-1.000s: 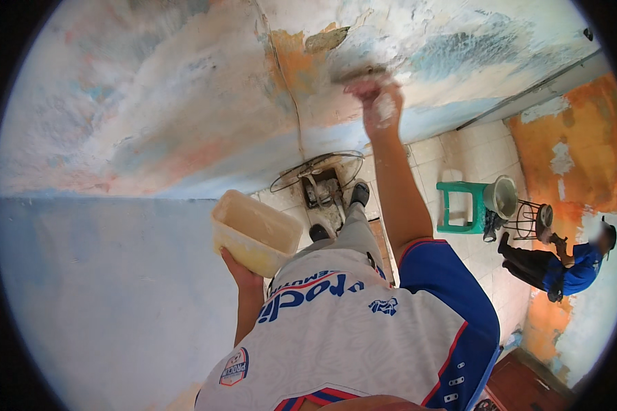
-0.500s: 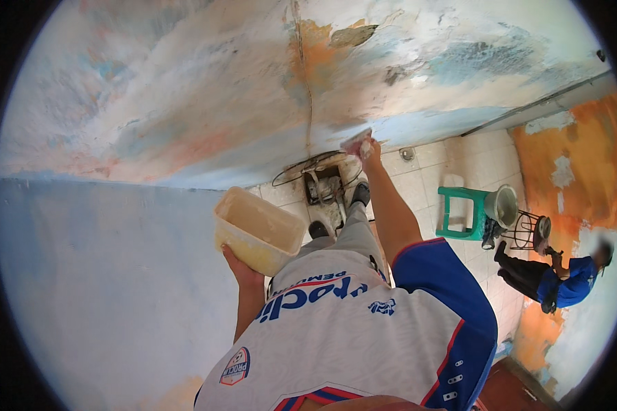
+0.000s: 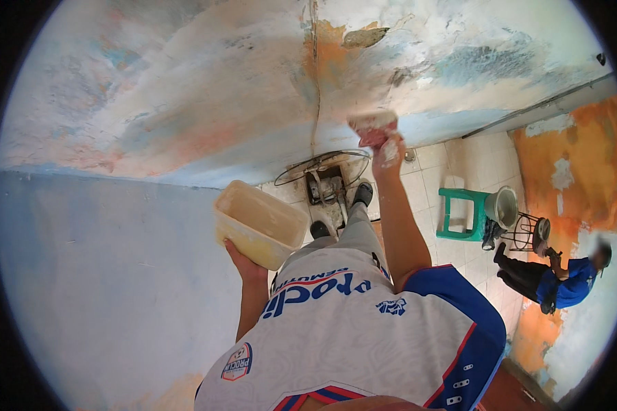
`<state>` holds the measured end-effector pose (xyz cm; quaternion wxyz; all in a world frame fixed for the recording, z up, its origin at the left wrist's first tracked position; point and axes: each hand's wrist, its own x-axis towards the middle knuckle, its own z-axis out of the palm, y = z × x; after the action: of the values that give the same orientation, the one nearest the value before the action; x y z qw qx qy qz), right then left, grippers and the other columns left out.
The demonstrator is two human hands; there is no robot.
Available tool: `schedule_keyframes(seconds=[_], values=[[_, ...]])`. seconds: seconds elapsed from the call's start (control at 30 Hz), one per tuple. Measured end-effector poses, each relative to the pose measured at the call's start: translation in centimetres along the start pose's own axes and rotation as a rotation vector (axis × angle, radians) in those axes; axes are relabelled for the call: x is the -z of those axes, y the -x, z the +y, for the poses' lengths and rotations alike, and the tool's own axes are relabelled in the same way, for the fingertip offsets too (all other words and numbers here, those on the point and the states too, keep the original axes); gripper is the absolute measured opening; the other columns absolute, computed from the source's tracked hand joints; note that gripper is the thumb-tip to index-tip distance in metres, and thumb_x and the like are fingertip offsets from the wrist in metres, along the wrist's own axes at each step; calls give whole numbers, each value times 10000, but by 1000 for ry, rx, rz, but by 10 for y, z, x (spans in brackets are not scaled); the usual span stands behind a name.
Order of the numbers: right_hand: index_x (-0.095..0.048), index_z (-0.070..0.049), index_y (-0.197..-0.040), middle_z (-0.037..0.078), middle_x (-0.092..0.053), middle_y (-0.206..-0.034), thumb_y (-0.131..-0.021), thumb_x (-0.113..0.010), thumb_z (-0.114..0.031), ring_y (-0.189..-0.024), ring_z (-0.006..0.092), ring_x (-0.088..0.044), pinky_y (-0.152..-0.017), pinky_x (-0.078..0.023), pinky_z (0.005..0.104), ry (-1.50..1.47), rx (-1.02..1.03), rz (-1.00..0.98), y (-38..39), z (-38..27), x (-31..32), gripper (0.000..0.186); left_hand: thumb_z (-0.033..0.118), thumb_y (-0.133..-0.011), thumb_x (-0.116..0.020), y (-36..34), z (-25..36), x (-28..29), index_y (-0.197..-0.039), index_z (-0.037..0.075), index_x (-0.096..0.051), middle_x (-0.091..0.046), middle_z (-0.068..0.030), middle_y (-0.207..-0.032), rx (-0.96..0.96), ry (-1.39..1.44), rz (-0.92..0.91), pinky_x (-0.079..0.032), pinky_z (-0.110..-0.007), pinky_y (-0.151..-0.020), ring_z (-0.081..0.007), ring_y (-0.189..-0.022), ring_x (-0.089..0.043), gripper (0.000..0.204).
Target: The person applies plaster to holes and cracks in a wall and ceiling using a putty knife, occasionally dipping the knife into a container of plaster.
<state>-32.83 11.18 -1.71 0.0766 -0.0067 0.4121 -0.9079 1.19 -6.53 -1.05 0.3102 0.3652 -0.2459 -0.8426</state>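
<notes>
The left hand [image 3: 249,265], fingers partly hidden, holds a pale tub [image 3: 252,240]; the right hand [image 3: 389,148] has its fingers curled around a flat scraper [image 3: 373,127].

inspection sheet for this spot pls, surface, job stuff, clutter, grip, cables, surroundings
surface: wall patchy, with mixed pale, blue and reddish tones; orange patch with a chipped spot
job's things: pale rectangular tub, tilted; flat tool by the wall, blurred, contact unclear
clutter: green stool, grey basin by it, black wire-framed stool
grip: left hand holds the tub; right hand holds the tool
cables: dark loop near the floor opening; cable or hose, cannot tell
surroundings: seated co-worker on the right
</notes>
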Motion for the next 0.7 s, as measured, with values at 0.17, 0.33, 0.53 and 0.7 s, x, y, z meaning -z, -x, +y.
schedule_keyframes(seconds=[0.17,0.33,0.53,0.7], values=[[-579,-56,-842,118,-657,-739,-989,-498,-291,-669,228,-663,-583,-543,322,-32,-243,23,-32,125,94,288,580,-995,-326,-2,-4,8,-1495,132,-292,-386,-99,-1495,66,-35,-24,-356,-456,-1112,-303,-1360,-389,673],[-578,-75,-893,113,-675,-865,-957,-564,-257,-811,236,-665,-783,-548,386,-135,-102,2,-69,90,23,194,601,-984,-339,5,-3,10,-1501,141,-280,-368,-97,-1507,38,-44,-3,-354,-458,-1117,-300,-1364,-385,695],[-578,-22,-1038,125,-681,-977,-952,-501,-177,-903,267,-670,-818,-562,418,-174,-112,-88,2,-43,-53,194,616,-971,-368,-3,1,4,-1500,135,-269,-367,-104,-1501,22,-59,-83,-374,-460,-1105,-305,-1357,-392,722],[-576,-31,-1042,115,-670,-982,-969,-517,-205,-897,248,-673,-773,-577,374,36,-374,31,6,28,52,198,612,-971,-374,-15,2,-5,-1495,124,-273,-375,-112,-1491,-6,9,-135,-388,-464,-1094,-307,-1351,-399,723]])
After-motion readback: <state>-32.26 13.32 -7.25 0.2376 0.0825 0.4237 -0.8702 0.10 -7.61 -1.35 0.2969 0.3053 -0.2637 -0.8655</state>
